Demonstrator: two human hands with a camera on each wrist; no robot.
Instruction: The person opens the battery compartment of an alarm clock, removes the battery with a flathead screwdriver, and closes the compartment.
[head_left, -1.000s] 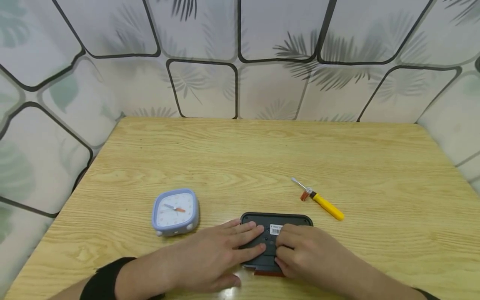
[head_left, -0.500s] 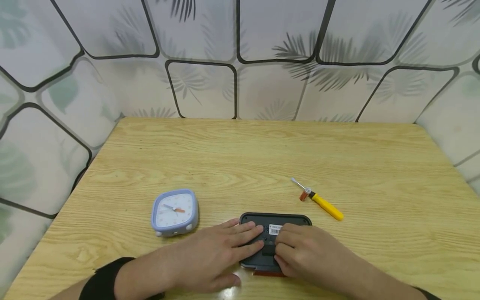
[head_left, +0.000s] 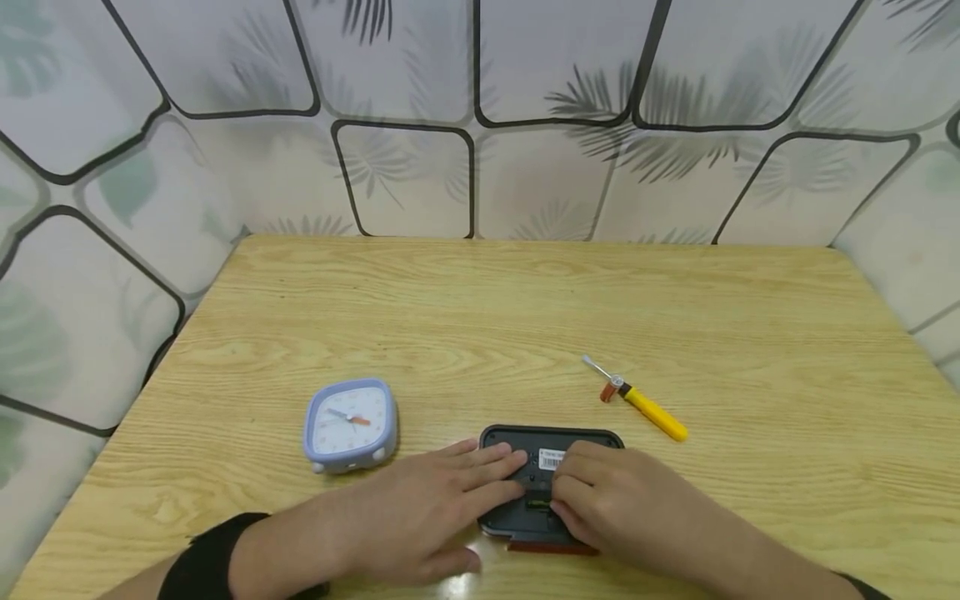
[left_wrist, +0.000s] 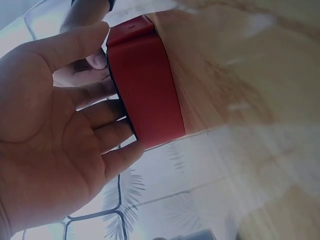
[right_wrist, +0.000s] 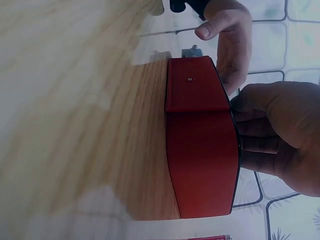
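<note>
A red device (right_wrist: 200, 155) lies face down on the table, its black back (head_left: 510, 521) with a barcode label (head_left: 550, 459) facing up. In the back a small battery compartment (head_left: 537, 503) stands uncovered, something greenish showing inside. My left hand (head_left: 442, 508) rests flat on the left part of the back, fingers spread and straight. My right hand (head_left: 622, 500) is on the right part, fingers curled down with the thumb at the compartment's edge, pinching the battery cover, which the fingers hide. In the left wrist view the left fingers (left_wrist: 112, 135) reach over the device's edge.
A blue alarm clock (head_left: 349, 423) stands to the left of the left hand. Beyond the device to the right lies a yellow-handled screwdriver (head_left: 656, 414), with a small silver and reddish-brown item (head_left: 609, 389) at its shaft. Patterned cloth (head_left: 540, 179) rises behind the wooden table (head_left: 450, 308).
The compartment showed a dark patch half a second ago and now shows greenish contents. My right hand has shifted very slightly to the right, while the left hand has stayed in place.
</note>
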